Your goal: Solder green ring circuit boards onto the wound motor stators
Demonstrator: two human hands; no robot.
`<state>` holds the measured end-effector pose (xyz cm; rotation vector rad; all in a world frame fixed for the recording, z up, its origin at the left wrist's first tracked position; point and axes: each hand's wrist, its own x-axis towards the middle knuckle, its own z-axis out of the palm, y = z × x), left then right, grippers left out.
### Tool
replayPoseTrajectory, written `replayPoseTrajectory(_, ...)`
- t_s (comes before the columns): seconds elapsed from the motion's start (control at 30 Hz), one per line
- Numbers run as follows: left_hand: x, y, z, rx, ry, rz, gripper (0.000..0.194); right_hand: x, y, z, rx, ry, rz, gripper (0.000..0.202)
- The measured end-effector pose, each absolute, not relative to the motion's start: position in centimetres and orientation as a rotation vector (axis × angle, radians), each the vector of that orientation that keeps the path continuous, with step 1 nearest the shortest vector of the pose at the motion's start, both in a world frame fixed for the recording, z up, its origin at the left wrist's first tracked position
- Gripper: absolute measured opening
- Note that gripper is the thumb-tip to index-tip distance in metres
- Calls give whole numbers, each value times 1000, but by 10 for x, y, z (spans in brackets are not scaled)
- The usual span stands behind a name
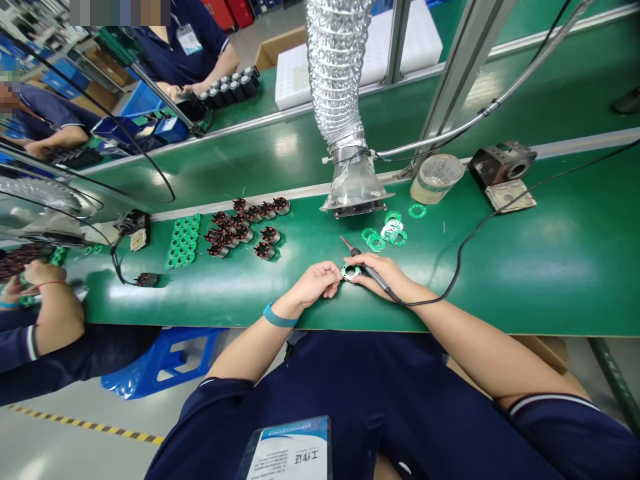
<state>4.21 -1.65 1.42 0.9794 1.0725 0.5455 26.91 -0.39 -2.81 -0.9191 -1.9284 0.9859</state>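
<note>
My left hand [317, 283] pinches the left edge of a small ring-shaped circuit board [351, 268], green and white with a dark centre. Whether a motor stator sits under the board, I cannot tell. In my right hand [387, 272] is a soldering iron [374, 275], its tip pointing up and left, away from the board. The right fingertips also touch the board's right side. Just beyond the hands lie several loose green ring boards [374, 240] and a white one [389, 231]. Farther left stand several copper-wound motor stators [230, 235].
A fume extraction hood [356, 193] hangs above the green bench [500, 280]. Behind are a round tub [437, 179] and a soldering iron stand [505, 170]; the iron's cable [459, 257] runs right. A green board panel [183, 241] lies left. Co-workers sit left and across.
</note>
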Motion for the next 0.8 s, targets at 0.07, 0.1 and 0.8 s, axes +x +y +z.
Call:
replayPoseTrajectory(0.07, 40, -20, 12, 1324, 1151, 593, 17, 269, -5, -27, -927, -1927, 996, 37)
replayPoseTrajectory(0.1, 38, -23, 11, 1509, 1185, 632, 15, 269, -5, -27, -932, -1926, 1003, 37)
replayPoseTrajectory(0.8, 69, -90, -14, 1902, 1533, 889, 52, 264, -17, -28, -978, -1884, 927, 34)
